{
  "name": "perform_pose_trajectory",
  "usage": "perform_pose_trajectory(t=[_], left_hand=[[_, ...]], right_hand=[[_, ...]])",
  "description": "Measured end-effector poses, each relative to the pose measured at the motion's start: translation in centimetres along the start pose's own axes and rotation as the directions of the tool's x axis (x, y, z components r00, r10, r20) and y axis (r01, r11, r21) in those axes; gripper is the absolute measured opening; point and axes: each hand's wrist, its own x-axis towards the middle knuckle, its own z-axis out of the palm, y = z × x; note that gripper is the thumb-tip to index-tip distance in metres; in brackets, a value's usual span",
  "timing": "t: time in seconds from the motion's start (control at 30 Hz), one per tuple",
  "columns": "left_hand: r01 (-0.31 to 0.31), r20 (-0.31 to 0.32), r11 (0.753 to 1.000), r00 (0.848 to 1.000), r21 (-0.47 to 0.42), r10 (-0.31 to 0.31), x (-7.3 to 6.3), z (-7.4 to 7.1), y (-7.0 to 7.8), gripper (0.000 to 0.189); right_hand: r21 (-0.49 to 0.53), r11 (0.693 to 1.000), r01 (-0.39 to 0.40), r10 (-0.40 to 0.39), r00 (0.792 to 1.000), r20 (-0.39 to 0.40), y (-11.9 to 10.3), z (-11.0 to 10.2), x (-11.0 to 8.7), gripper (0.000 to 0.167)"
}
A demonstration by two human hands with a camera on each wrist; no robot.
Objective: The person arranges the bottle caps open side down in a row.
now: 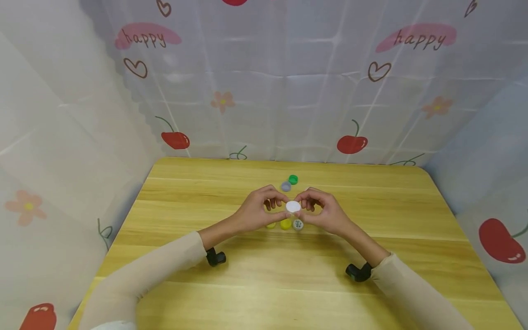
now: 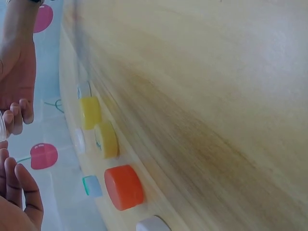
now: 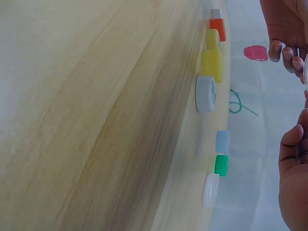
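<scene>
Fingers (image 1: pixel 278 196): thumb and forefinger of the left hand (image 1: pixel 253 211) grasp a white disc (image 1: pixel 293 206) at its 9 o'clock edge; those of the right hand (image 1: pixel 328 211) grasp it at 3 o'clock. Remaining fingers bent. Disc held above the table, between the hands.

Surroundings, head view, disc as dial centre. Green cap (image 1: pixel 293 179) at 12 o'clock; grey cap (image 1: pixel 286 186) just beside it, between 11 and 12. White cap with dark marking (image 1: pixel 298 224) between 5 and 6. Yellow cap (image 1: pixel 286 224) between 6 and 7; second yellow cap (image 1: pixel 270 225) near 8, partly covered by the left hand.

Left wrist view, from frame centre: orange cap (image 2: pixel 124 187) at 7 o'clock, whitish cap (image 2: pixel 153 224) at 6, cut by the border. Right wrist view: pale cap (image 3: pixel 211 190) at 5, next to the green one.

Farther out, head view: black wrist fittings (image 1: pixel 359 272) at 8 and between 4 and 5; beige sleeves (image 1: pixel 165 259) beyond. Wood-grain table (image 1: pixel 268 298) beneath. Printed curtain (image 1: pixel 280 110) at 12, behind the table.
</scene>
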Motion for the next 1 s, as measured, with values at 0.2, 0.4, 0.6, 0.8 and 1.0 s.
perform_pose_trajectory(t=[0.2,0.4,0.6,0.8,1.0], left_hand=[[-0.031,0.004,1.000,1.000,-0.002,0.031,0.1,0.2,-0.4,0.026],[-0.076,0.076,0.991,0.995,0.109,0.068,0.1,1.2,-0.5,0.027],[-0.139,0.144,0.947,0.984,0.290,0.100,0.7,2.8,-0.1,0.030],[-0.130,0.194,0.909,0.979,0.396,0.055,2.3,4.9,0.0,0.030],[-0.087,0.237,0.892,0.971,0.444,-0.023,3.4,6.6,0.0,0.029]], right_hand=[[-0.045,0.998,-0.036,0.036,0.999,0.015,-0.3,-0.3,-0.2,0.030],[-0.205,0.978,-0.032,0.054,0.994,0.100,-0.5,-1.4,-0.8,0.029],[-0.355,0.934,0.032,0.043,0.978,0.202,-0.7,-2.5,-1.7,0.028],[-0.457,0.889,0.027,0.082,0.973,0.216,-0.2,-3.7,-2.8,0.030],[-0.521,0.854,0.015,0.114,0.970,0.214,1.1,-4.3,-3.6,0.031]])
